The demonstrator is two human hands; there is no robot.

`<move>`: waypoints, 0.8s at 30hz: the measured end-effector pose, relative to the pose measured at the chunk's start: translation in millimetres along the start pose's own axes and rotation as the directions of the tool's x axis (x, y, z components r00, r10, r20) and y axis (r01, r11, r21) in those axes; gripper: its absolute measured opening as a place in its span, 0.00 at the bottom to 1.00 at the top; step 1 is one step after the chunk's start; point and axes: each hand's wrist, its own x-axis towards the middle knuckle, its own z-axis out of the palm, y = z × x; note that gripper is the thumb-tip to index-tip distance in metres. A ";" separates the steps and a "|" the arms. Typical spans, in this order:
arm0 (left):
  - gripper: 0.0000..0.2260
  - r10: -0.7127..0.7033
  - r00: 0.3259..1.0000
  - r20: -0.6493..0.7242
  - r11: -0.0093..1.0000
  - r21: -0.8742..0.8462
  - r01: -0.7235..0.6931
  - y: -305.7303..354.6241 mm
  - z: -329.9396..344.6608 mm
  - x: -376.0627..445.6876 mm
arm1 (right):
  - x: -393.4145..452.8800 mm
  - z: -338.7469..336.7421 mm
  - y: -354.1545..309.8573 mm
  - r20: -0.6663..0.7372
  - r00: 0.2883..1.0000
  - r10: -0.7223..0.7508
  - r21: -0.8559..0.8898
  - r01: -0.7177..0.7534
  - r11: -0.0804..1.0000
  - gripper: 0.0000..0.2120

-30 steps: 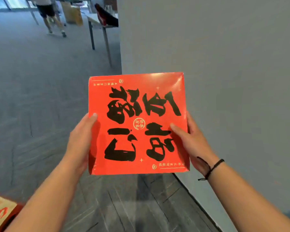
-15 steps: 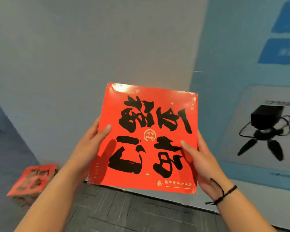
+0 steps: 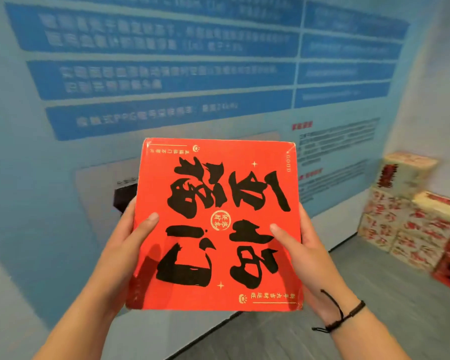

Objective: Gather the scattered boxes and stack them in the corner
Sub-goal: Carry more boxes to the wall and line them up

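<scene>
A flat red box [image 3: 216, 224] with big black brush characters and small gold print fills the middle of the view, held up in front of me with its top face toward the camera. My left hand [image 3: 126, 240] grips its left edge, thumb on the face. My right hand [image 3: 304, 245] grips the right edge the same way; a black cord is tied round that wrist. At the right, in the corner, stands a stack of boxes [image 3: 405, 216], cream with red patterns, piled in two or three layers, with a red one at the lower right.
A blue wall poster [image 3: 166, 74] with white text covers the wall straight ahead. A pale wall [image 3: 444, 100] meets it at the right, forming the corner. Grey carpet floor [image 3: 374, 294] runs from my feet to the stack.
The view has swung right: the open hall, table and walking person are gone, then the plain grey wall and a lone box on the floor; the blue poster and corner stack now show. Both hands kept hold of the box.
</scene>
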 end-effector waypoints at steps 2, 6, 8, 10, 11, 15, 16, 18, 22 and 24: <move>0.18 -0.011 0.998 0.070 0.999 -0.048 0.014 -8.9 78.9 21.5 | 13.5 -66.9 -15.8 -0.105 0.993 -0.045 -0.029 0.042 0.999 0.26; 0.18 -0.011 0.973 0.230 0.996 -0.081 0.030 -17.1 205.6 52.8 | 29.8 -175.3 -46.3 -0.258 0.963 -0.080 -0.054 0.068 0.996 0.26; 0.20 0.005 0.949 0.314 0.997 -0.080 0.021 -20.1 256.7 69.1 | 38.3 -220.7 -55.0 -0.320 0.944 -0.080 -0.063 0.063 0.996 0.27; 0.24 0.013 0.923 0.385 0.995 -0.093 0.025 -27.8 304.7 85.6 | 47.0 -259.6 -58.1 -0.391 0.916 -0.091 -0.079 0.065 0.995 0.28; 0.24 0.014 0.909 0.417 0.994 -0.105 0.033 -33.4 327.9 93.7 | 51.7 -277.5 -57.1 -0.428 0.899 -0.097 -0.087 0.066 0.994 0.28; 0.23 -0.027 0.833 0.553 0.984 -0.133 0.121 -68.4 413.1 132.5 | 76.7 -342.4 -44.0 -0.537 0.838 -0.093 -0.097 0.047 0.994 0.28; 0.23 -0.042 0.815 0.578 0.982 -0.125 0.139 -78.0 434.0 146.0 | 85.9 -357.1 -40.6 -0.563 0.821 -0.091 -0.103 0.040 0.994 0.28; 0.23 -0.051 0.781 0.622 0.984 -0.102 0.146 -96.2 478.1 174.2 | 107.6 -387.8 -34.8 -0.619 0.779 -0.103 -0.129 0.029 0.991 0.27; 0.23 -0.021 0.710 0.704 0.981 -0.123 0.150 -115.0 562.9 229.9 | 157.1 -432.9 -40.9 -0.710 0.689 -0.143 -0.175 0.025 0.984 0.25; 0.22 -0.004 0.675 0.738 0.977 -0.142 0.161 -115.8 604.8 260.6 | 184.8 -453.4 -47.6 -0.745 0.650 -0.152 -0.181 0.022 0.983 0.24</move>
